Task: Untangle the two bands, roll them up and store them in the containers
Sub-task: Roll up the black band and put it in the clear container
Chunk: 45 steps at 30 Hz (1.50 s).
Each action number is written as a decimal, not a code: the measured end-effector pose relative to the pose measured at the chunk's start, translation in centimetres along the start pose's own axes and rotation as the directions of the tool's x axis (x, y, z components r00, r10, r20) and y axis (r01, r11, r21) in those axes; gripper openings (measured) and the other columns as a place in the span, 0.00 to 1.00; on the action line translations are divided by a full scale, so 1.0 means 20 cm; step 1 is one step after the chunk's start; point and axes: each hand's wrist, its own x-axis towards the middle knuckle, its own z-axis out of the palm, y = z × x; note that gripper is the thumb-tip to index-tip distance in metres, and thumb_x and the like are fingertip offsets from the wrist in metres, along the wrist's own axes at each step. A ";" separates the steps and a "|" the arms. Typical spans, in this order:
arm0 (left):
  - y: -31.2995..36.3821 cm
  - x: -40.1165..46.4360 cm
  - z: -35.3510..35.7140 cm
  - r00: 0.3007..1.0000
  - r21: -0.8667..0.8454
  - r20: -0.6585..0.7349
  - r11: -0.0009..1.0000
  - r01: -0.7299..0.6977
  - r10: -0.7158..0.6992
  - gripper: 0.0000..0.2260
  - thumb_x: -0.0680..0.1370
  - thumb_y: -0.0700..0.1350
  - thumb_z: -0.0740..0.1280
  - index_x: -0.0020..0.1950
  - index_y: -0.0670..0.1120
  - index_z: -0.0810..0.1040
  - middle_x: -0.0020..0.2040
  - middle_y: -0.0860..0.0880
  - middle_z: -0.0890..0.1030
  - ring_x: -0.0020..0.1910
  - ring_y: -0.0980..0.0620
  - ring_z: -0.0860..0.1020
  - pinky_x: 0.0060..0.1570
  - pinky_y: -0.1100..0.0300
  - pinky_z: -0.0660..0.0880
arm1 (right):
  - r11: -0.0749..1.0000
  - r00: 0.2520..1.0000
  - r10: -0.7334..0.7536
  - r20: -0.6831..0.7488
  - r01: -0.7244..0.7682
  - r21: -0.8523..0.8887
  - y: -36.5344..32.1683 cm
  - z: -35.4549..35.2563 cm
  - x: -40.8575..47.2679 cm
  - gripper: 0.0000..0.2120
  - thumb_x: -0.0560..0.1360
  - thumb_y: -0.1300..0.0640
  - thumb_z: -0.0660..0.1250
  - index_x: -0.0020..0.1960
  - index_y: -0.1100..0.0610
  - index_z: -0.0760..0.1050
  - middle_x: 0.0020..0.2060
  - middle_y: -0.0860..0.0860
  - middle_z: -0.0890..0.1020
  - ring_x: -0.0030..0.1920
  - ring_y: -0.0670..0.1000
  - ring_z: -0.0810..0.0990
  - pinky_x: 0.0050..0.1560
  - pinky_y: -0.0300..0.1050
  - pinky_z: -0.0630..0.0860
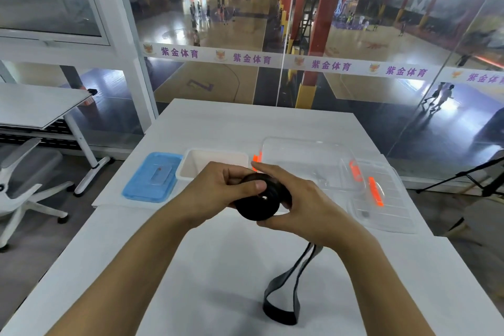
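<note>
Both hands hold a black band wound into a thick roll [257,203] above the middle of the white table [218,267]. My left hand [218,189] grips the roll from the left, thumb pressed on its top. My right hand [294,203] wraps it from the right. A loose dark tail of band [283,292] hangs under my right wrist and lies looped on the table near me. Behind the hands stand a white open container [215,158] and a clear open container [308,161] with orange clips.
A blue lid [152,177] lies left of the white container. A clear lid [381,199] with an orange clip rests right of the clear container. A glass wall runs behind the table; an office chair [24,169] and another desk stand to the left.
</note>
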 end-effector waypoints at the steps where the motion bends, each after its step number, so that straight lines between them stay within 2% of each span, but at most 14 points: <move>1: 0.00 0.00 0.01 0.999 -0.023 -0.031 0.999 -0.023 0.023 0.08 0.79 0.43 0.71 0.56 0.47 0.86 0.49 0.47 0.89 0.49 0.51 0.87 0.46 0.61 0.83 | 1.000 1.000 0.008 -0.014 -0.007 0.025 0.00 0.00 0.00 0.43 0.70 0.49 0.79 0.76 0.29 0.60 0.53 0.42 0.81 0.43 0.46 0.76 0.52 0.44 0.79; 3: -0.01 0.00 0.03 0.993 -0.085 -0.106 0.994 -0.066 0.057 0.07 0.79 0.42 0.70 0.55 0.48 0.86 0.48 0.48 0.89 0.48 0.52 0.87 0.44 0.63 0.82 | 0.998 0.999 0.033 -0.021 -0.032 0.062 0.00 -0.02 -0.01 0.44 0.69 0.47 0.79 0.76 0.28 0.59 0.52 0.39 0.81 0.42 0.46 0.75 0.50 0.44 0.79; 6: -0.01 0.01 0.06 0.971 -0.159 -0.224 0.979 -0.125 0.087 0.07 0.80 0.44 0.69 0.54 0.50 0.86 0.47 0.49 0.89 0.48 0.52 0.87 0.46 0.61 0.83 | 0.994 0.996 0.067 -0.054 -0.062 0.092 -0.02 -0.02 -0.02 0.44 0.70 0.46 0.80 0.76 0.28 0.57 0.39 0.29 0.77 0.36 0.44 0.70 0.42 0.34 0.72; 10: -0.02 0.03 0.09 0.924 -0.272 -0.379 0.948 -0.163 0.050 0.08 0.80 0.47 0.68 0.54 0.48 0.86 0.46 0.51 0.89 0.50 0.52 0.87 0.49 0.58 0.84 | 0.988 0.982 0.107 -0.159 -0.086 0.129 -0.05 0.03 -0.04 0.48 0.71 0.45 0.78 0.77 0.25 0.50 0.30 0.41 0.70 0.34 0.44 0.69 0.38 0.34 0.70; 13: -0.03 0.05 0.14 0.897 -0.397 -0.442 0.899 -0.184 -0.012 0.10 0.81 0.48 0.68 0.56 0.44 0.85 0.48 0.47 0.89 0.52 0.48 0.87 0.53 0.53 0.83 | 0.993 0.954 0.105 -0.280 -0.085 0.081 -0.10 0.14 -0.02 0.51 0.72 0.42 0.77 0.79 0.29 0.43 0.39 0.35 0.72 0.40 0.42 0.74 0.45 0.34 0.72; 16: -0.03 0.06 0.20 0.888 -0.430 -0.458 0.885 -0.179 -0.043 0.12 0.81 0.49 0.68 0.57 0.42 0.84 0.50 0.44 0.88 0.54 0.45 0.86 0.56 0.49 0.83 | 0.988 0.896 0.118 -0.428 -0.062 0.141 -0.13 0.24 0.02 0.50 0.72 0.40 0.76 0.80 0.33 0.45 0.60 0.34 0.79 0.55 0.40 0.80 0.58 0.39 0.78; 20: -0.05 0.06 0.21 0.913 -0.377 -0.407 0.917 -0.133 -0.035 0.13 0.81 0.51 0.67 0.58 0.43 0.83 0.51 0.43 0.87 0.54 0.44 0.86 0.60 0.43 0.81 | 0.977 0.842 0.189 -0.505 -0.108 0.185 -0.12 0.25 0.04 0.43 0.72 0.41 0.76 0.77 0.35 0.53 0.65 0.39 0.80 0.64 0.47 0.81 0.65 0.50 0.79; 23: -0.07 0.05 0.20 0.934 -0.352 -0.354 0.933 -0.076 -0.057 0.14 0.83 0.52 0.65 0.58 0.44 0.82 0.52 0.44 0.87 0.52 0.44 0.87 0.56 0.47 0.83 | 0.983 0.873 0.169 -0.458 -0.115 0.143 -0.11 0.23 0.04 0.42 0.74 0.46 0.76 0.78 0.36 0.54 0.68 0.41 0.79 0.66 0.48 0.80 0.67 0.51 0.78; 27: -0.10 0.00 0.14 0.962 -0.343 -0.262 0.939 -0.015 -0.081 0.12 0.83 0.50 0.63 0.57 0.47 0.84 0.53 0.45 0.88 0.54 0.49 0.86 0.50 0.55 0.84 | 0.993 0.970 0.048 -0.237 -0.021 0.117 -0.05 0.12 0.04 0.46 0.75 0.51 0.78 0.79 0.30 0.52 0.69 0.37 0.77 0.66 0.44 0.78 0.69 0.47 0.76; 29: -0.09 -0.01 0.08 0.977 -0.320 -0.212 0.947 -0.040 -0.030 0.13 0.80 0.50 0.67 0.61 0.46 0.83 0.54 0.45 0.87 0.56 0.48 0.86 0.50 0.55 0.83 | 0.998 0.997 -0.021 -0.078 0.025 0.051 -0.04 0.06 0.04 0.48 0.74 0.52 0.78 0.78 0.26 0.50 0.66 0.37 0.77 0.60 0.44 0.79 0.64 0.44 0.77; 32: -0.04 -0.01 -0.02 0.998 -0.145 -0.071 0.989 -0.008 -0.002 0.20 0.73 0.54 0.71 0.61 0.47 0.83 0.54 0.47 0.88 0.56 0.48 0.86 0.56 0.54 0.82 | 0.999 0.997 -0.043 0.063 0.044 -0.023 -0.05 0.03 0.04 0.50 0.75 0.54 0.78 0.77 0.23 0.48 0.58 0.31 0.76 0.50 0.39 0.76 0.55 0.34 0.75; 35: 0.01 0.00 -0.07 0.998 -0.013 0.037 0.998 0.060 -0.059 0.21 0.71 0.58 0.72 0.60 0.48 0.85 0.53 0.48 0.88 0.55 0.49 0.86 0.57 0.51 0.82 | 0.998 0.994 -0.036 0.106 0.041 -0.041 -0.08 0.03 0.05 0.51 0.74 0.53 0.78 0.77 0.23 0.46 0.53 0.31 0.76 0.44 0.39 0.73 0.50 0.31 0.73; 39: 0.04 0.00 -0.10 0.991 0.068 0.122 0.997 0.040 -0.048 0.14 0.77 0.48 0.72 0.61 0.48 0.83 0.53 0.49 0.88 0.54 0.52 0.86 0.52 0.56 0.84 | 1.000 0.994 -0.008 0.112 0.006 0.019 -0.08 0.02 0.05 0.53 0.73 0.52 0.79 0.77 0.23 0.45 0.62 0.37 0.77 0.50 0.50 0.77 0.58 0.44 0.78; 45: 0.00 0.01 -0.03 0.992 0.020 -0.052 0.994 -0.111 0.112 0.10 0.79 0.45 0.71 0.59 0.47 0.83 0.51 0.49 0.88 0.53 0.52 0.86 0.49 0.59 0.83 | 0.994 1.000 0.000 0.002 -0.001 0.110 -0.06 0.01 0.03 0.54 0.73 0.55 0.78 0.77 0.23 0.43 0.58 0.46 0.82 0.49 0.54 0.80 0.58 0.54 0.80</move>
